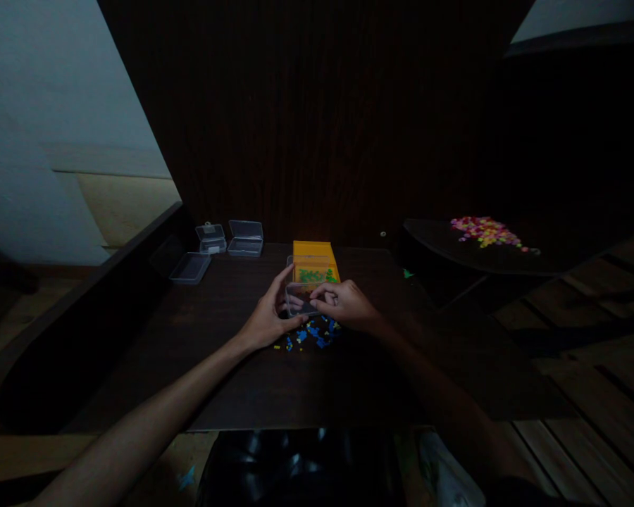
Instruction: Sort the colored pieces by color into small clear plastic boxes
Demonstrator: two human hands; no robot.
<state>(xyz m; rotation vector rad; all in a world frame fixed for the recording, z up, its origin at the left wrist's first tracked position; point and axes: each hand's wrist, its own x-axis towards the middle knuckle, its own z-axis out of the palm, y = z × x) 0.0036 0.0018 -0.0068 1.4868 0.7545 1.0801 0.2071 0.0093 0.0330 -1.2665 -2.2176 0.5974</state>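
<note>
Far left of the grip, well apart, sit three clear plastic cases: a flat clear case near the bench's left edge, a small clear case w/ a latch behind it, and a third clear case just beside that one. All three look empty, tho the light is too dim to be sure.

Left hand curls round the left side of a small clear box, thumb up along its wall, fingers pressed to it. Right hand comes over the box's right side, fingertips pinching its top edge. So the grip is both hands closed on the clear box, centre of the bench. What's inside the box: can't tell.

Directly behind the grip, touching or nearly touching the clear box, is an orange box, open, w/ green beads in it. Just below the grip, toward the person, a loose scatter of blue beads w/ a few yellow ones lies on the bare bench.

Right of the grip, well apart, a dark round tray holds a heap of pink and yellow beads.

Room: open bench surface left and right of the hands and in front toward the near edge. Dark wood panel closes the back edge.
</note>
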